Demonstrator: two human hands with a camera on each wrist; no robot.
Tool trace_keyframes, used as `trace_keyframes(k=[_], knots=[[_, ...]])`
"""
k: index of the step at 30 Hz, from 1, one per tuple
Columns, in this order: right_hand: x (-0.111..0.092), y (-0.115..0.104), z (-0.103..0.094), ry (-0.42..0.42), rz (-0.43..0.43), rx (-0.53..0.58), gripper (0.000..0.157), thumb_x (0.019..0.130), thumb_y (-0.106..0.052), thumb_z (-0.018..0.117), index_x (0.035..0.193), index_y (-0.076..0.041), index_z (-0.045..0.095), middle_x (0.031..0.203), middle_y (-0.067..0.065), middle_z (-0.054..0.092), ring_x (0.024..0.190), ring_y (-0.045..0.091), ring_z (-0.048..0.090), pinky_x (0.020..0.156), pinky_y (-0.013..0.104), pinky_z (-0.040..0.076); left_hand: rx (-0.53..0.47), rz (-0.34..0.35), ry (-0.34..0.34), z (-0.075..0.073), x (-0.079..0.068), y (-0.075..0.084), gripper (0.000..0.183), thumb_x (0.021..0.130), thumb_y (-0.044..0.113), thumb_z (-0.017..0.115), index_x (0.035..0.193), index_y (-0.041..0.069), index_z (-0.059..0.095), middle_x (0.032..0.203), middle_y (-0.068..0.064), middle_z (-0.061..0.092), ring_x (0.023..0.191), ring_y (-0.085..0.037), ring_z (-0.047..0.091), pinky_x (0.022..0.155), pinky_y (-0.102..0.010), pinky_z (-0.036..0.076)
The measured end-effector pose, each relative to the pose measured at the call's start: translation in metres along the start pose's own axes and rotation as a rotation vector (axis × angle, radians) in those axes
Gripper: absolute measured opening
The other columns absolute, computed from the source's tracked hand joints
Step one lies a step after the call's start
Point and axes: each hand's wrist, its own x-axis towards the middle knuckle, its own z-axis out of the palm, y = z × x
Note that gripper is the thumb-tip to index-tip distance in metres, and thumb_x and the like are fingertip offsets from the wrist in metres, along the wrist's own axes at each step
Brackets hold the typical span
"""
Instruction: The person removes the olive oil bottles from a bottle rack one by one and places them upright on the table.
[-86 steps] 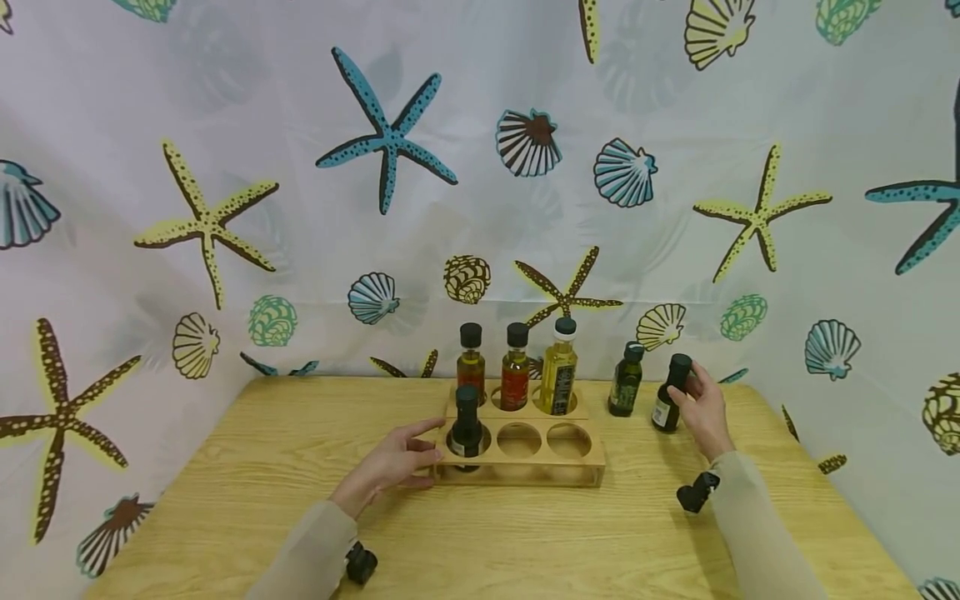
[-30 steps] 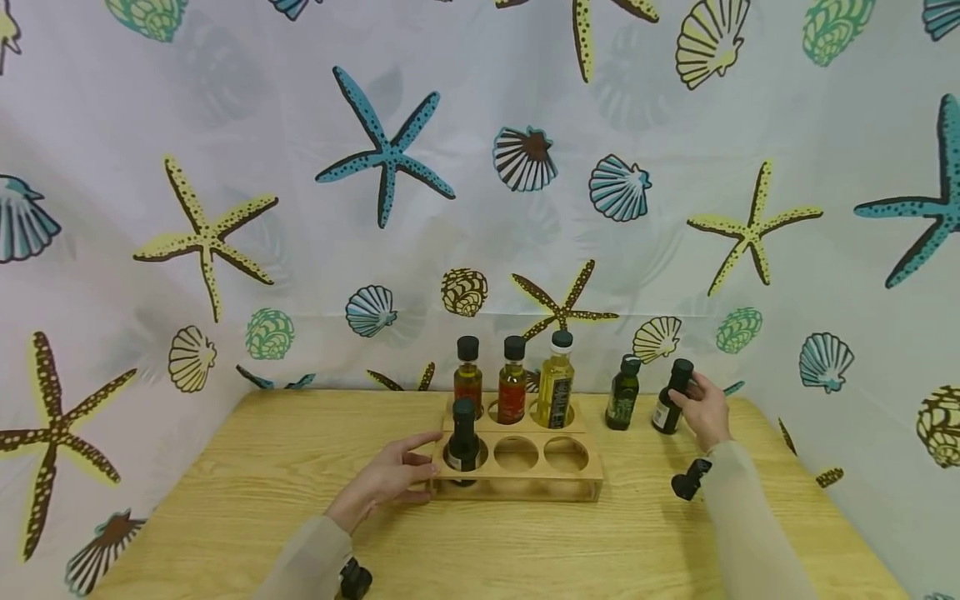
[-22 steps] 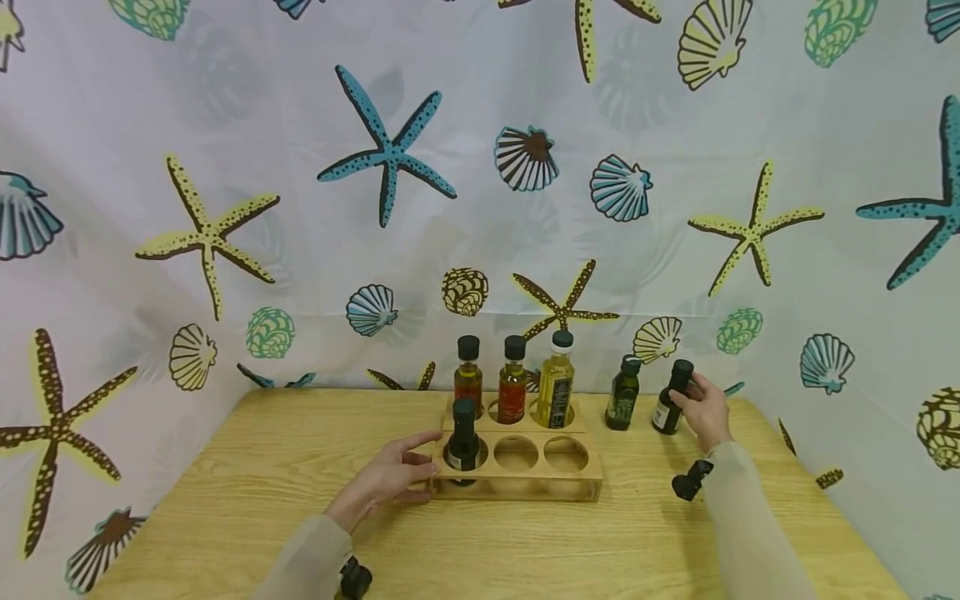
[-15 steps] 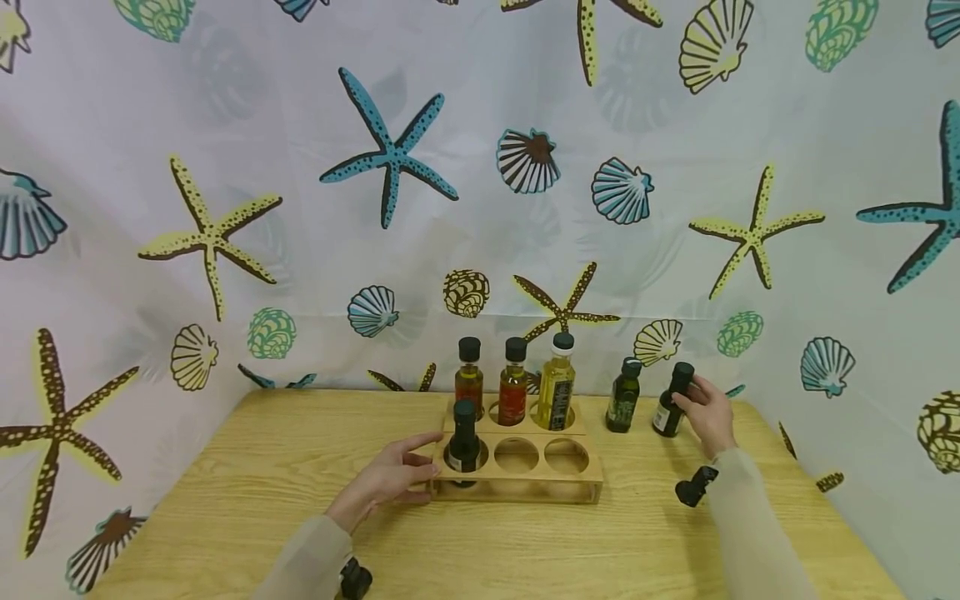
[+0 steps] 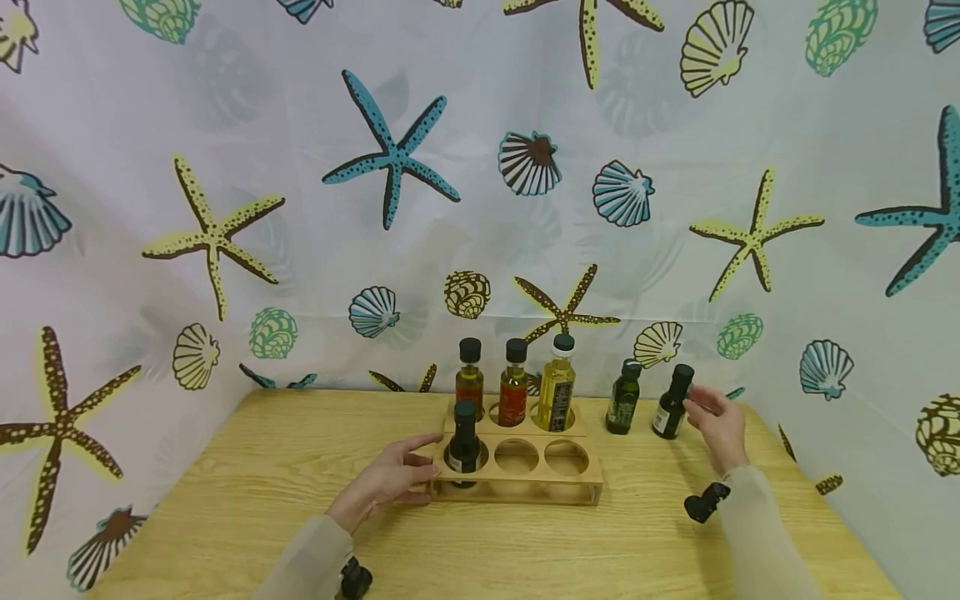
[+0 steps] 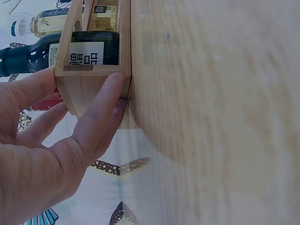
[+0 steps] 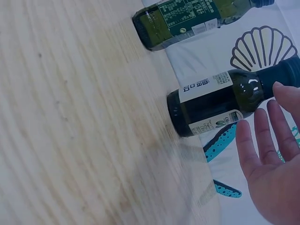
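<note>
A dark sauce bottle with a black cap stands upright on the table at the right. Beside its neck is my right hand, fingers spread and holding nothing; in the right wrist view the fingertips are near the bottle's shoulder and the thumb overlaps the cap. A green bottle stands just left of it. My left hand rests against the left end of the two-tier wooden rack, its straight fingers touching the end panel. A dark bottle sits in the rack's front left hole.
In the rack's back row stand a red-labelled bottle, another red-labelled bottle and a yellow oil bottle. Two front holes hold no bottle. A patterned curtain hangs close behind and beside the table.
My right hand has let go of the dark sauce bottle and drawn back to the right, while the bottle stays standing. The left hand keeps its place at the rack.
</note>
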Motion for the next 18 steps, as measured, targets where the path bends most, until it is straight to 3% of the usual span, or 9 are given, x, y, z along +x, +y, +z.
trace_keyframes(k=[5, 12, 18], knots=[[-0.007, 0.001, -0.001, -0.013, 0.004, 0.045, 0.047, 0.096, -0.016, 0.065, 0.137, 0.003, 0.051, 0.103, -0.016, 0.061, 0.087, -0.006, 0.061, 0.082, 0.020, 0.056, 0.010, 0.009, 0.011, 0.001, 0.000, -0.003, 0.057, 0.097, 0.010, 0.062, 0.150, 0.020, 0.043, 0.133, -0.025, 0.045, 0.110, -0.029, 0.058, 0.081, -0.045, 0.059], [-0.013, 0.000, 0.000, -0.031, 0.013, 0.147, 0.048, 0.095, -0.018, 0.067, 0.134, 0.005, 0.053, 0.095, -0.015, 0.068, 0.088, 0.002, 0.067, 0.079, 0.022, 0.058, 0.012, 0.012, 0.004, 0.000, 0.000, -0.003, 0.058, 0.097, 0.010, 0.062, 0.150, 0.020, 0.043, 0.133, -0.025, 0.045, 0.109, -0.029, 0.059, 0.083, -0.046, 0.059], [-0.019, -0.001, 0.006, -0.066, -0.009, 0.170, 0.051, 0.093, -0.021, 0.068, 0.134, 0.005, 0.053, 0.096, -0.015, 0.070, 0.092, 0.004, 0.068, 0.085, 0.028, 0.058, 0.007, 0.012, 0.004, 0.000, 0.001, -0.004, 0.057, 0.097, 0.009, 0.062, 0.150, 0.020, 0.043, 0.133, -0.025, 0.045, 0.109, -0.027, 0.059, 0.085, -0.046, 0.058]])
